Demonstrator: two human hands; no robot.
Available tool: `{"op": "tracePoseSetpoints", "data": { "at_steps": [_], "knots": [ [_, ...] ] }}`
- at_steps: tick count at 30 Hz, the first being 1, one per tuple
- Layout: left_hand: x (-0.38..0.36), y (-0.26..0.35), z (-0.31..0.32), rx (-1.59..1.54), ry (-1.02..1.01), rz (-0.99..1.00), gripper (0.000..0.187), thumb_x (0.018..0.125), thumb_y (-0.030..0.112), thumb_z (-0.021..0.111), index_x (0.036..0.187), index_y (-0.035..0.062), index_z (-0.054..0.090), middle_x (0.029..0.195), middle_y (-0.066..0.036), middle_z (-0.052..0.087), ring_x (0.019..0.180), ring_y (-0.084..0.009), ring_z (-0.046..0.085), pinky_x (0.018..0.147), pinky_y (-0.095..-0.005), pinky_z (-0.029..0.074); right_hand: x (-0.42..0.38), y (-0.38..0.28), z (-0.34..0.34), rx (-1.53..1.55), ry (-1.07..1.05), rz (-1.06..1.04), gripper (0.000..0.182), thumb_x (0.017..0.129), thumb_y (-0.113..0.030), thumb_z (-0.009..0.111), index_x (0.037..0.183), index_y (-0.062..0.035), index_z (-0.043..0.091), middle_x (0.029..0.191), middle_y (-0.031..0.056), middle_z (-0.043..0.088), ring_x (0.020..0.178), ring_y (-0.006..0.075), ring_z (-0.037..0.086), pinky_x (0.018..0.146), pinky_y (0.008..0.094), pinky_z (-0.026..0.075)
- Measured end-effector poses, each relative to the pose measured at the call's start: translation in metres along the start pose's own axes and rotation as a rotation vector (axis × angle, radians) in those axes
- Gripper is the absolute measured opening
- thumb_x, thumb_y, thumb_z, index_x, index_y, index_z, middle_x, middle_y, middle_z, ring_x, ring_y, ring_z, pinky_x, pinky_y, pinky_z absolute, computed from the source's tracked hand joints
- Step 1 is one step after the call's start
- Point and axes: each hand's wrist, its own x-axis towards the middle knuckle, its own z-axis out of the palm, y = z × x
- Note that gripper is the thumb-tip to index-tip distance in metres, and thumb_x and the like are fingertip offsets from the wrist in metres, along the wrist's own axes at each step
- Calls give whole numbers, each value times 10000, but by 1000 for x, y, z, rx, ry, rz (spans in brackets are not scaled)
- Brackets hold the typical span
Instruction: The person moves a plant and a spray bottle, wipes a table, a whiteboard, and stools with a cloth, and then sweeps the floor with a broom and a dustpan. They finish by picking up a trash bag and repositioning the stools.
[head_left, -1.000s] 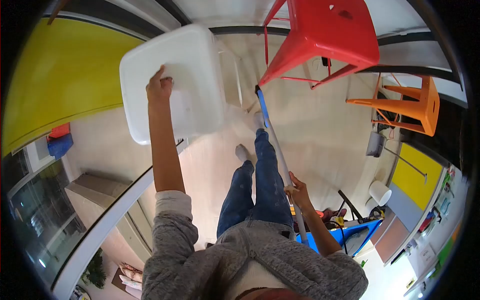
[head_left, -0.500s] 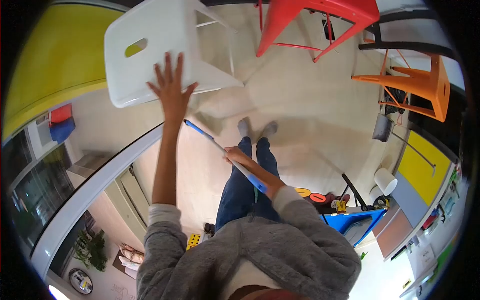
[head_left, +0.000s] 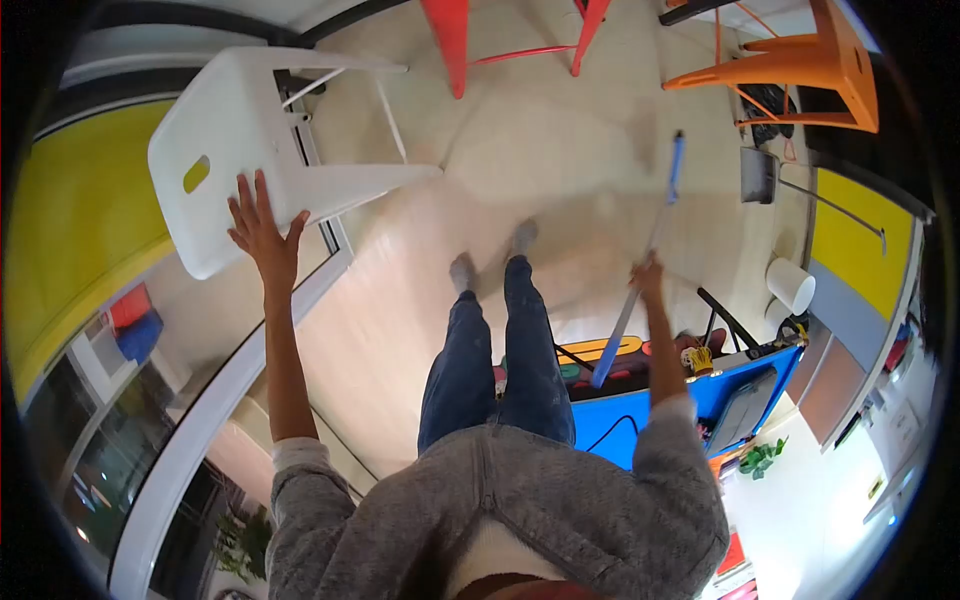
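Note:
My left hand (head_left: 265, 240) lies flat with spread fingers on the seat of a white stool (head_left: 225, 140), near its hand slot. My right hand (head_left: 648, 278) is wrapped round a long blue-and-grey pole (head_left: 618, 340), out over the floor to my right. The pole slants from a blue end near my right leg to a blue section with a dark tip farther out. Whether it carries a broom or mop head cannot be made out.
Red stool (head_left: 520, 52) legs stand ahead, with an orange stool (head_left: 800, 80) at far right. A long-handled dustpan (head_left: 760, 175) and a white bin (head_left: 790, 286) are at the right cabinet (head_left: 860, 240). A blue table (head_left: 610, 425) is by my right leg. Left runs a glass partition frame (head_left: 190, 480).
My right hand has swung the pole from in front of my legs out to the right. The view has shifted, and my feet have stepped apart. My left hand stays on the white stool.

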Motion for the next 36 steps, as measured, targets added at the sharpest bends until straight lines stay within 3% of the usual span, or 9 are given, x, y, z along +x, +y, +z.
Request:
{"op": "tracePoseSetpoints", "data": {
  "at_steps": [3, 6, 9, 15, 19, 26, 28, 29, 36],
  "knots": [
    [-5, -1, 2, -14, -5, 10, 745, 687, 326, 631, 1306, 246, 224, 1376, -45, 146, 1230, -391, 132, 901, -636, 102, -96, 72, 21, -534, -380, -579, 590, 627, 2, 539, 1197, -37, 393, 716, 115, 580, 501, 151, 534, 519, 317, 470],
    [-2, -1, 2, -26, 13, 30, 757, 683, 334, 633, 1309, 247, 216, 1375, -50, 149, 1229, -394, 133, 899, -639, 105, -179, 19, 102, 146, -644, 372, 587, 664, -5, 558, 1224, -73, 392, 635, 61, 558, 554, 115, 518, 488, 247, 436],
    [-1, -8, 7, -4, 53, 91, 759, 691, 347, 622, 1313, 247, 198, 1371, -72, 149, 1227, -408, 127, 892, -646, 110, -161, 53, 152, -201, -689, 207, 532, 668, -35, 555, 1185, -49, 428, 560, 46, 536, 463, 129, 499, 396, 265, 415],
    [-3, -17, 15, 11, 85, 150, 760, 702, 460, 575, 1316, 256, 178, 1367, -101, 148, 1218, -426, 134, 882, -658, 112, -38, 173, 70, 217, -134, 50, 190, 726, -95, 499, 905, -35, 518, 530, 91, 504, 406, 168, 524, 330, 270, 401],
    [-4, -12, 11, 18, 54, 131, 771, 694, 381, 605, 1318, 240, 175, 1365, -104, 137, 1212, -428, 143, 872, -665, 133, -194, 77, 99, -225, 167, 38, 403, 717, -93, 504, 1099, 22, 451, 501, 96, 482, 385, 177, 515, 333, 302, 416],
    [-4, -11, 7, -9, 47, 149, 769, 695, 317, 625, 1316, 227, 181, 1366, -93, 139, 1216, -413, 144, 879, -651, 150, -279, 148, 150, -268, -713, -361, 472, 699, -169, 570, 1144, -49, 470, 611, 82, 550, 504, 141, 537, 457, 278, 440],
    [0, -13, 6, 6, 60, 157, 771, 695, 302, 628, 1317, 220, 178, 1366, -93, 138, 1218, -410, 141, 882, -647, 149, -257, 88, 156, -334, -476, 235, 498, 675, -170, 594, 1133, -16, 472, 620, 83, 547, 495, 155, 518, 462, 295, 438],
    [-4, -11, 7, 6, 52, 161, 773, 696, 294, 630, 1317, 216, 177, 1366, -94, 138, 1219, -408, 139, 884, -645, 148, -201, 171, 144, -479, -399, -208, 397, 698, -179, 577, 1067, -37, 533, 567, 65, 530, 455, 130, 495, 419, 255, 409],
    [-5, -8, 6, 18, 40, 151, 765, 699, 286, 629, 1317, 204, 186, 1368, -89, 133, 1218, -412, 140, 885, -647, 140, -38, 98, 82, 210, 204, -12, 160, 757, -99, 514, 904, -39, 529, 526, 21, 471, 387, 115, 453, 336, 244, 398]
  ]
}}
